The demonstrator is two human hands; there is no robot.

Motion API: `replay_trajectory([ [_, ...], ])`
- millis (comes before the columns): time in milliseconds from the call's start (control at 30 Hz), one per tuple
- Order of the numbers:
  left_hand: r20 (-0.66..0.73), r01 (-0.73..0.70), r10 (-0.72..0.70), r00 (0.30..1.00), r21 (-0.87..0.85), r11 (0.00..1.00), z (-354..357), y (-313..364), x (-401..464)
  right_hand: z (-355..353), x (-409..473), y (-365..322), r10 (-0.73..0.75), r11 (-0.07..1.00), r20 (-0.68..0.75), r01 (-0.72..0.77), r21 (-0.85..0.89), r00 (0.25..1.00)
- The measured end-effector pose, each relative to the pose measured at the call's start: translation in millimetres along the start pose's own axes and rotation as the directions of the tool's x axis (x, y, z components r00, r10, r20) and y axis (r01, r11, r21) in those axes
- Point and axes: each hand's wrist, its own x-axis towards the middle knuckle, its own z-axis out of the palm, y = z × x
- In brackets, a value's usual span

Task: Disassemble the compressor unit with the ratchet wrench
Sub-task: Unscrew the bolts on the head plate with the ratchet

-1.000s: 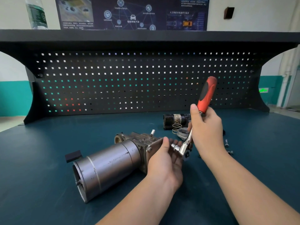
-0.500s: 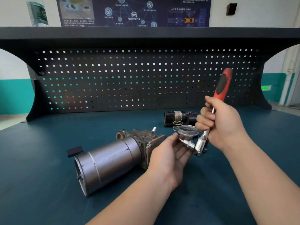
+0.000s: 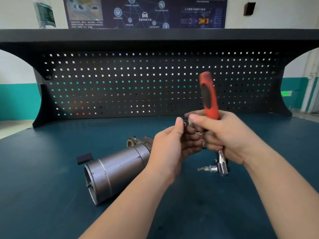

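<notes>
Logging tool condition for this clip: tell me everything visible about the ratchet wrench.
The ratchet wrench has a red handle with a dark oval grip inset and a shiny metal shank and head. It stands nearly upright in the air above the bench, handle up, head down. A silver socket extension with a bit sticks out sideways from the head, pointing left. The right hand grips it where handle meets shank, hiding that part. The handle top is motion-blurred. It touches neither the bench nor the compressor.

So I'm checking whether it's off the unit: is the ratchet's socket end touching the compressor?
Apart. The head view shows the ratchet wrench socket end lifted right of the compressor, bare tabletop between.
</notes>
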Motion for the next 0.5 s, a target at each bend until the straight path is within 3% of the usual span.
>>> replay_trajectory([
  [100,0.024,-0.046,0.044,0.999,0.095,0.994,-3.6,-0.3,1.8,6.9,-0.8,3.9,-0.002,0.991,0.058,0.010,-0.134,0.998],
  [200,0.075,-0.114,0.100,0.992,0.217,0.970,-4.9,0.4,1.3,3.4,0.0,2.2,-0.001,0.993,0.077,0.011,-0.120,0.997],
  [300,0.072,-0.200,0.186,0.980,0.402,0.894,-5.2,6.6,-0.6,-11.6,7.6,3.0,0.062,0.998,-0.083,-0.061,0.015,0.995],
  [367,0.047,-0.263,0.273,0.961,0.466,0.845,-8.8,15.2,-1.1,-33.4,15.8,9.5,0.229,0.969,-0.239,-0.198,0.146,0.943],
  [433,0.019,-0.321,0.397,0.918,0.626,0.711,-17.2,22.7,0.6,-59.3,19.5,20.9,0.413,0.906,-0.336,-0.344,0.246,0.846],
  [500,0.014,-0.287,0.478,0.878,0.816,0.502,-27.4,28.0,3.4,-81.4,21.2,37.1,0.523,0.850,-0.373,-0.439,0.292,0.766],
])
